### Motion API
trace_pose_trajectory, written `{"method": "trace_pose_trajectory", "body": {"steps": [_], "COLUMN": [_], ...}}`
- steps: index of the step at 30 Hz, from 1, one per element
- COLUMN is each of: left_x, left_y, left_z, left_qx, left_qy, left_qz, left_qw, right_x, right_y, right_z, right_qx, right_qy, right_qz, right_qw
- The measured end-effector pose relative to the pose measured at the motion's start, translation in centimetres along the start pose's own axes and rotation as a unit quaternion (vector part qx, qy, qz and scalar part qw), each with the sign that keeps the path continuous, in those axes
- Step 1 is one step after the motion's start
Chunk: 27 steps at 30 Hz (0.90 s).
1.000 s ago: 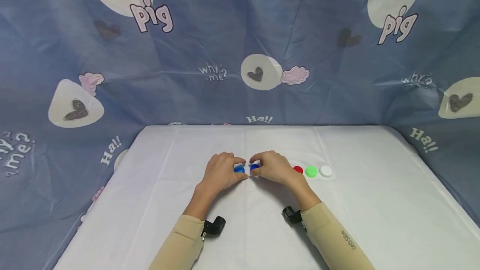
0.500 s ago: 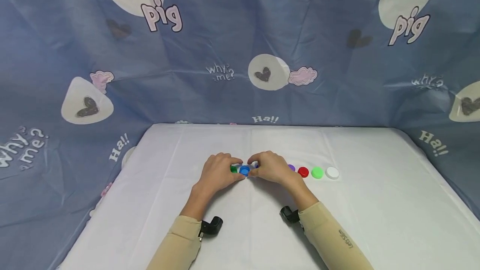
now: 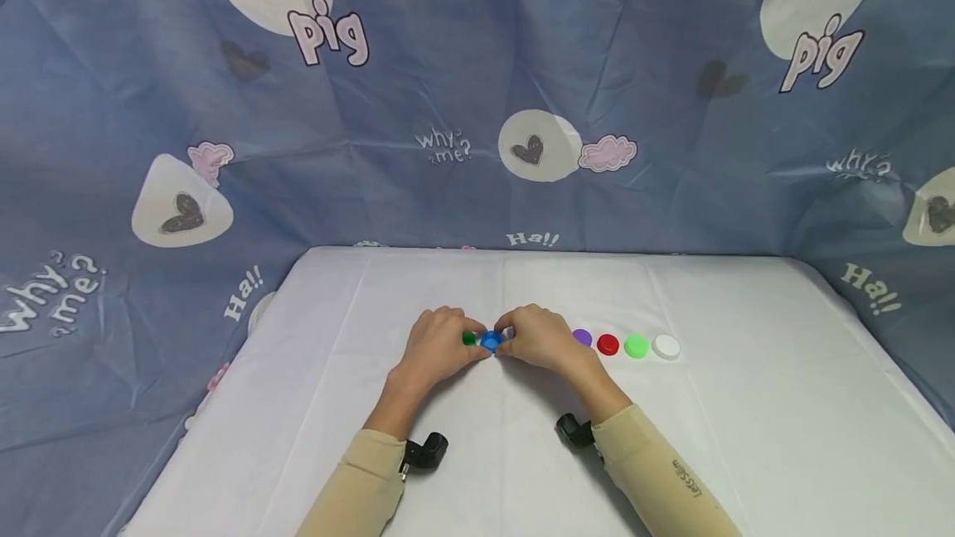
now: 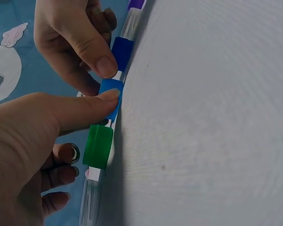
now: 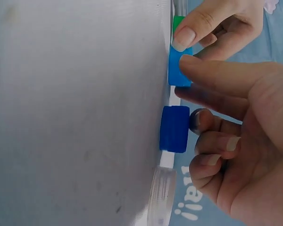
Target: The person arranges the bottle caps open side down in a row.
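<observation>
In the head view a light blue round cap (image 3: 490,341) lies on the white table between both hands. My left hand (image 3: 440,344) and right hand (image 3: 543,338) pinch it from either side. In the left wrist view the thumb of my left hand (image 4: 33,127) presses the near side of that cap. A green cap (image 4: 98,146) stands beside this hand. The right wrist view has the thumb of my right hand (image 5: 254,122) on the light blue cap (image 5: 179,70), near a dark blue cap (image 5: 174,129). Fingers partly hide the far side.
To the right of the hands, the row continues with a purple cap (image 3: 582,338), a red cap (image 3: 608,345), a light green cap (image 3: 637,345) and a white cap (image 3: 666,346). Clear pieces (image 4: 89,200) also stand in the row. Blue patterned cloth (image 3: 448,205) hangs behind the table.
Both hands have shifted left along the row. My right hand has gone from the dark blue cap to the light blue one. The head view has turned slightly left.
</observation>
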<state>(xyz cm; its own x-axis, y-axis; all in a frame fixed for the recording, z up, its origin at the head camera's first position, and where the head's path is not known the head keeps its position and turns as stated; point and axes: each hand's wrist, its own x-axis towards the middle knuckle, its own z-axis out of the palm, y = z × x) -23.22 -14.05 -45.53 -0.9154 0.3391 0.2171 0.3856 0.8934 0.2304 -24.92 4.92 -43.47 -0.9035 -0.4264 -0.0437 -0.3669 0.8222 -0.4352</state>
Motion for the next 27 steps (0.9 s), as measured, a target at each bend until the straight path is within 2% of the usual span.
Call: {"method": "trace_pose_trajectory", "body": {"steps": [9, 16, 27], "left_x": [0.37, 0.3, 0.27], "left_y": [-0.33, -0.6, -0.43], "left_z": [0.08, -0.32, -0.73], "left_qx": [-0.013, -0.038, -0.029], "left_qy": [0.006, 0.02, 0.049], "left_qz": [0.015, 0.031, 0.052], "left_qw": [0.9998, 0.9986, 0.997], "right_x": [-0.06, -0.21, -0.28], "right_y": [0.4, 0.45, 1.0], "right_z": [-0.12, -0.46, -1.01], "right_qx": [0.009, 0.029, 0.061], "right_qy": [0.02, 0.02, 0.027], "right_qz": [-0.012, -0.018, -0.033], "right_qw": [0.9997, 0.9992, 0.9972]}}
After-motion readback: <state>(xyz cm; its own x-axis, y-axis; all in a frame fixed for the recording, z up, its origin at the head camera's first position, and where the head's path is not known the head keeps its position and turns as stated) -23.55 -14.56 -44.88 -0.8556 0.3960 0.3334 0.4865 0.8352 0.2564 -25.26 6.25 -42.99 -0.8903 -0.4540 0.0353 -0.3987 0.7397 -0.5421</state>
